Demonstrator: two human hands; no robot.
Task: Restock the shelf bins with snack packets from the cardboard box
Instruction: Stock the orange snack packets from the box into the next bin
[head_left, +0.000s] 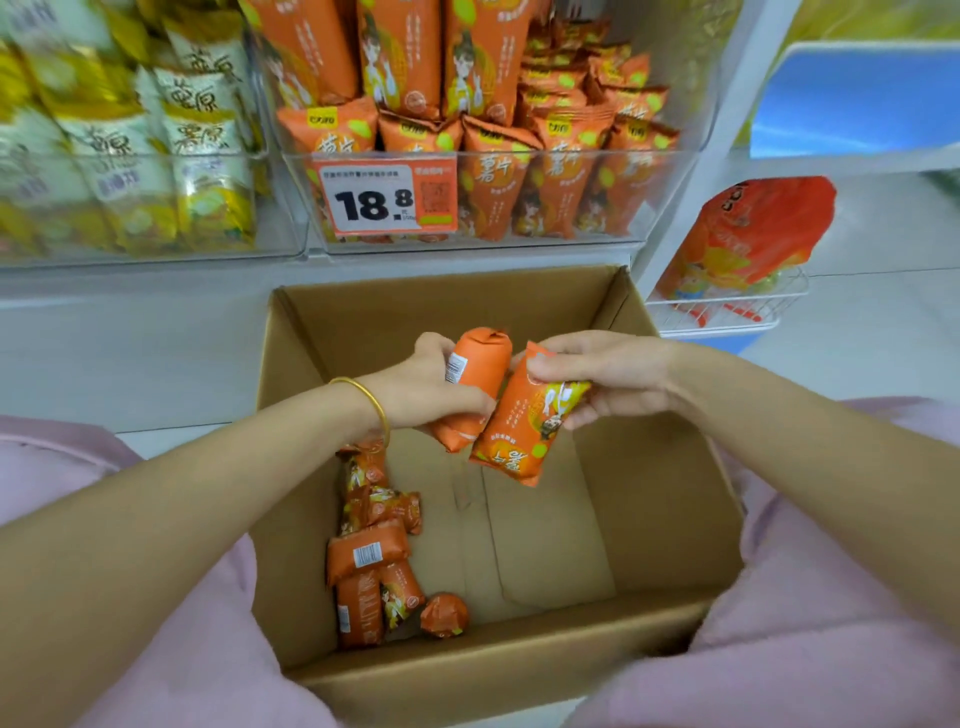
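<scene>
Pink-clad lap nearest, cardboard box (467, 670) between knees. Few orange packets (371, 558) left in box's near-left corner. Above box: left hand (423, 387) wrapped round one packet (475, 384); right hand (608, 376) pinching second packet (524, 431) near top seam. Likely light, puffy, slick film, contents crushable; grip mid-body, gently. Beyond: clear shelf bin (519, 244), orange packets upright inside.

The yellow packets (156, 156) blur at the left edge; the price tag (384, 200) hides the packets behind it.
</scene>
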